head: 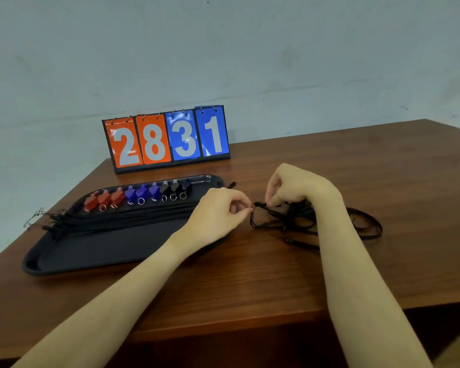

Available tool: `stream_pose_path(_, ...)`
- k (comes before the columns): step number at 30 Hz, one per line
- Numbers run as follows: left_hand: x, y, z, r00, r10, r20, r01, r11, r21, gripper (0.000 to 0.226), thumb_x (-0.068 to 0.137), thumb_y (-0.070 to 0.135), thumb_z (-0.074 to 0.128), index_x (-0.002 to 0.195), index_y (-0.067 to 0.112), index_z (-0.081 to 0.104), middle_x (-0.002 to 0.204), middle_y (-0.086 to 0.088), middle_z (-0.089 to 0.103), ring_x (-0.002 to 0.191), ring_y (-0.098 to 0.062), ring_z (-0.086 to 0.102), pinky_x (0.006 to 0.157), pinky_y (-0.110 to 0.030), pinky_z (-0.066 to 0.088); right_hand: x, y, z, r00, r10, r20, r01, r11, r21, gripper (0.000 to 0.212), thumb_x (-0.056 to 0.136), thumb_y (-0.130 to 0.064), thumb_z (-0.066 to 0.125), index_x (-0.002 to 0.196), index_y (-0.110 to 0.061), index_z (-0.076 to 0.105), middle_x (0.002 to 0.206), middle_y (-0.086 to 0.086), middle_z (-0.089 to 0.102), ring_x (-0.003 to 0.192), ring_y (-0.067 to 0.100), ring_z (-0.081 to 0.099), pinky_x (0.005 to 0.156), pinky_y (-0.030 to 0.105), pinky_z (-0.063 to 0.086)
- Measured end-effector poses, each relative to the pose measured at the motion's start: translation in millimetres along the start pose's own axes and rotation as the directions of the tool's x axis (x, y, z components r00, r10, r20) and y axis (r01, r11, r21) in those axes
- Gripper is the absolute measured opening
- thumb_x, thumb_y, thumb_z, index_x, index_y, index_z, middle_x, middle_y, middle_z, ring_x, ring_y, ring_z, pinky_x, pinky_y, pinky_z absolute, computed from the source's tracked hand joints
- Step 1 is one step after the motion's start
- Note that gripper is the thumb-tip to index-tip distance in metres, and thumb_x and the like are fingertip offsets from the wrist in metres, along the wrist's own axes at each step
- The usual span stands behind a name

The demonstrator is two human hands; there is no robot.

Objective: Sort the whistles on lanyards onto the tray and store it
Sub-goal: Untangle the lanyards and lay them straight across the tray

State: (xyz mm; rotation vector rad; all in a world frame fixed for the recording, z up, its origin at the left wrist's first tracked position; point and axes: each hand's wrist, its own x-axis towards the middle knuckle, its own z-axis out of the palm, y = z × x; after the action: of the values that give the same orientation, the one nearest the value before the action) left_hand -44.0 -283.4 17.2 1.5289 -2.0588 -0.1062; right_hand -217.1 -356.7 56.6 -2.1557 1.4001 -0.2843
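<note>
At the far left, thin black lanyard ends (41,217) spill over the left rim of the dark tray (91,257), which sits on the brown wooden table (250,282). Along the tray's far side stands a row of 9 whistles: 3 red whistles (104,199), then 3 blue whistles (141,192), then 3 black whistles (174,186), each with a small metal ring toward the person. Their black cords (133,217) lie stretched across the tray in front of the row. Behind the tray, against the wall, a flip scoreboard (168,139) shows 2 and 8 on orange cards, 3 and 1 on blue.

The left hand (218,211) hovers over the tray's right end, fingers curled, thumb and forefinger pinching a black strand at their tips. That strand runs straight into the tangled pile of black lanyards (298,224) lying on the table just right of the tray. The right hand (295,187) sits directly over the pile, fingers curled downward and pinching cord at its top. Loops of the pile trail out to the right of the right forearm.
</note>
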Motion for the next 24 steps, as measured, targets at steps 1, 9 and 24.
stream_pose_path(1, -0.2, -0.5, 0.1, 1.0, -0.011, -0.004, 0.011, 0.999, -0.038, 0.008, 0.086, 0.022, 0.066, 0.089, 0.02, 0.074, 0.074, 0.008, 0.067, 0.066, -0.008, 0.058, 0.066, -0.02, 0.05, 0.1, 0.6, 0.0, 1.0, 0.008, -0.013, -0.008, 1.0, 0.004, 0.01, 0.083, -0.006, 0.069, 0.08, -0.014, 0.074, 0.087, 0.004, 0.069, 0.079, 0.013, 0.061, 0.063, 0.024, 0.046)
stream_pose_path(9, -0.8, 4.3, -5.8, 0.993, -0.119, -0.004, 0.108, 0.921, -0.374, 0.006, 0.084, 0.01, 0.065, 0.082, 0.014, 0.07, 0.085, -0.001, 0.069, 0.074, -0.018, 0.061, 0.067, -0.018, 0.049, 2.7, 8.6, -0.8, 0.98, 0.128, -0.151, -0.134, 0.991, -0.028, 0.012, 0.084, -0.001, 0.064, 0.091, -0.005, 0.072, 0.092, 0.01, 0.069, 0.088, 0.025, 0.064, 0.082, 0.039, 0.055)
stream_pose_path(24, -2.9, 7.8, -19.0, 0.946, -0.285, 0.155, 0.243, 0.303, -0.922, 0.019, 0.091, 0.002, 0.056, 0.105, -0.012, 0.059, 0.1, -0.022, 0.071, 0.085, -0.025, 0.072, 0.075, -0.026, 0.057, -13.3, -6.0, -9.9, 0.99, -0.105, -0.095, 0.125, 0.964, 0.235, 0.035, 0.087, 0.007, 0.045, 0.091, -0.012, 0.075, 0.101, 0.004, 0.072, 0.097, 0.011, 0.066, 0.098, 0.033, 0.049)
